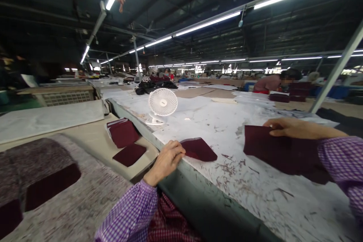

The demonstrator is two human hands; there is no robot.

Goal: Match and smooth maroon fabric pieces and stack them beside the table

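Observation:
My left hand (168,159) pinches the near left corner of a small maroon fabric piece (200,149), which lies on the white-covered table (198,117) by its edge. Over to the right, my right hand (292,127) has its fingers on the upper edge of a larger maroon fabric piece (272,151). Thumb and fingers of that hand are bent close together on the cloth. Part of this larger piece runs under my right forearm and sleeve. Dark thread scraps (235,166) are scattered on the table between and below the two pieces.
A white fan (163,103) stands near the table's left edge. On the lower surface at left are a stack of maroon pieces (121,132), a single piece (129,154) and a speckled sheet (93,185). A slanted metal post (334,68) and a bent-over person (269,81) are at right.

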